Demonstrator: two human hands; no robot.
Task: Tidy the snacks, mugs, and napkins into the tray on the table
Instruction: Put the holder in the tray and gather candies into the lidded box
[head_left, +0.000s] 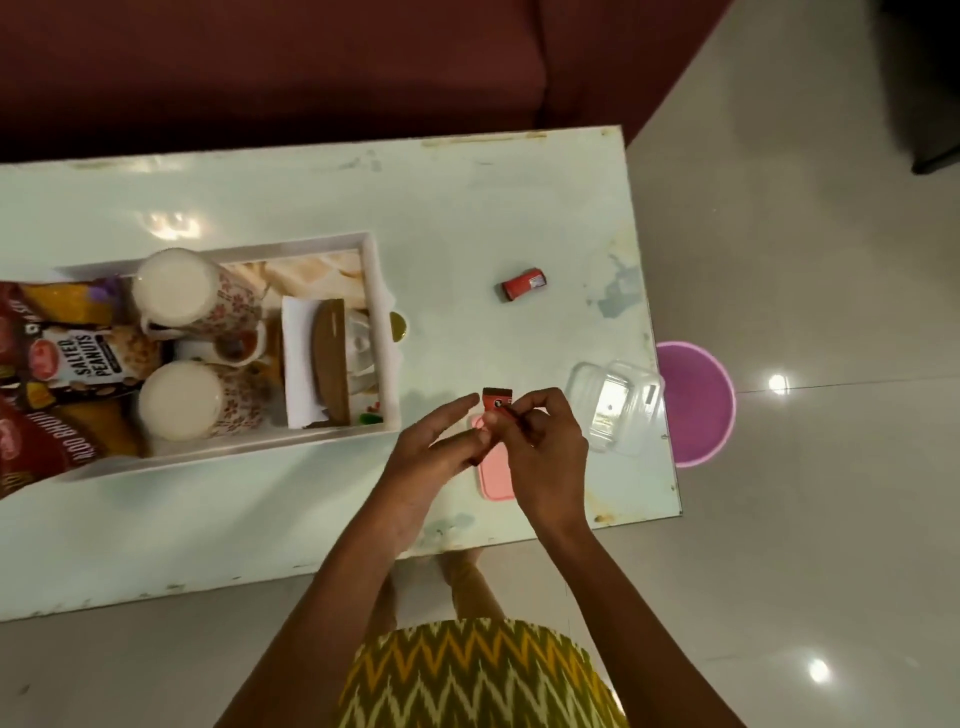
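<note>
Pinching candy (497, 401) in right hand (540, 447) over table (467, 208) near-right corner, long axis toward far edge; left hand (441, 447) relaxed alongside.

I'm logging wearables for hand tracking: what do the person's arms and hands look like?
The left arm and right arm are bare, no sleeves showing. The left hand and right hand show no rings, watch or bangles. The garment below is a yellow, olive and white zigzag print.
</note>
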